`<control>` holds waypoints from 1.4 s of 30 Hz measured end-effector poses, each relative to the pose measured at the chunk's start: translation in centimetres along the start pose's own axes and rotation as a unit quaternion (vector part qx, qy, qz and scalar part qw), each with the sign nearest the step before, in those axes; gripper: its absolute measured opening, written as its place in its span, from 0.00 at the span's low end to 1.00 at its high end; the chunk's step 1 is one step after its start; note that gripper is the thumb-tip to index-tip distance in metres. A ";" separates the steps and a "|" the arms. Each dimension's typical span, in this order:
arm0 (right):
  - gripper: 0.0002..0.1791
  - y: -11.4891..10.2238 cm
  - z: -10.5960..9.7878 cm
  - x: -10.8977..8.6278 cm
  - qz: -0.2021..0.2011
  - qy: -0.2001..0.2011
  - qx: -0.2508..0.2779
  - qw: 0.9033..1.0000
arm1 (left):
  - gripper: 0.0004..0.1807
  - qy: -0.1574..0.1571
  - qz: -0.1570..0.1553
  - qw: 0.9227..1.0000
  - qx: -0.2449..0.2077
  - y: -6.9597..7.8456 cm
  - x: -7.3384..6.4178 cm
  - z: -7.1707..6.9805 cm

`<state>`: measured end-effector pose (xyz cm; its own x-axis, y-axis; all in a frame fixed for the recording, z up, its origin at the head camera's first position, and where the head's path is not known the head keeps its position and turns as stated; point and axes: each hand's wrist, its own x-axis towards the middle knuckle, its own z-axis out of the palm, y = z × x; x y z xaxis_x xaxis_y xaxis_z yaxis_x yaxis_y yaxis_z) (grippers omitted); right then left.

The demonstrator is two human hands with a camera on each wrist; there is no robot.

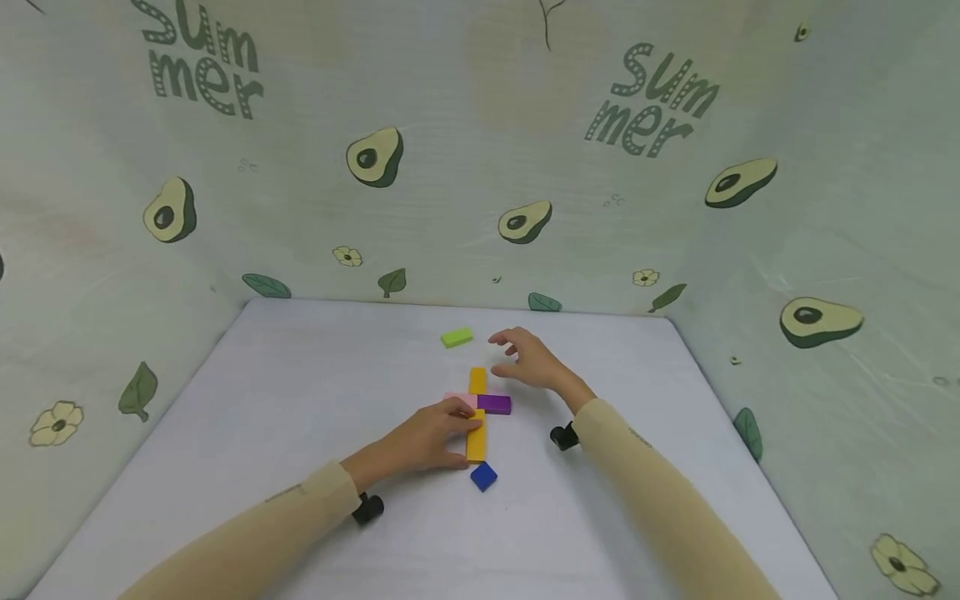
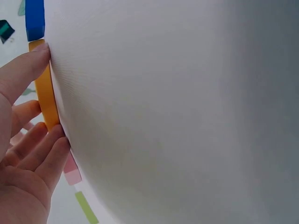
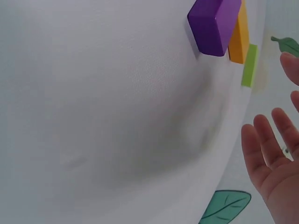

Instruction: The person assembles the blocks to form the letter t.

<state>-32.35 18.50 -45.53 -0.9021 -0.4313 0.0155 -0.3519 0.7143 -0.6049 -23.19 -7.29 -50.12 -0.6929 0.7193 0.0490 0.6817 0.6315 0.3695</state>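
My left hand (image 1: 431,437) grips the near yellow block (image 1: 476,447) lengthwise, thumb at its near end and fingers at the far end. Just beyond those fingers lie a pink block (image 1: 457,398), partly covered by them, and a purple block (image 1: 495,405) side by side. A second yellow block (image 1: 478,380) extends away behind that pair, so the blocks form a cross. A blue block (image 1: 483,476) sits turned on its corner below the gripped one. With its fingers apart and slightly bent, my right hand (image 1: 528,360) hovers empty to the right of the far yellow block.
A lime green block (image 1: 457,337) lies toward the back of the white table (image 1: 337,358). Behind and beside the table hang pale sheets (image 1: 450,100) printed with avocados, leaves and lettering. Each wrist carries a small black camera (image 1: 565,437).
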 end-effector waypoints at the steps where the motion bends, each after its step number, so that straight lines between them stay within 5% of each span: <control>1: 0.32 -0.1 0.2 0.4 -0.001 -0.002 0.001 1.000 | 0.37 0.000 0.000 1.000 -0.001 -0.1 -0.1 0.0; 23: 0.34 -0.7 2.2 4.9 0.029 -0.013 -0.015 0.999 | 0.37 0.000 0.003 1.000 -0.013 -0.3 -0.1 -0.2; 42: 0.36 -2.1 4.1 7.5 0.025 -0.059 -0.093 0.994 | 0.36 0.000 0.016 1.000 -0.016 -0.2 -0.2 -0.5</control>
<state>-37.39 11.50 -47.37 -0.8877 -0.4468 -0.1115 -0.3576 0.8213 -0.4445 -23.31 -7.67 -49.70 -0.6706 0.7393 0.0612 0.6961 0.5986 0.3963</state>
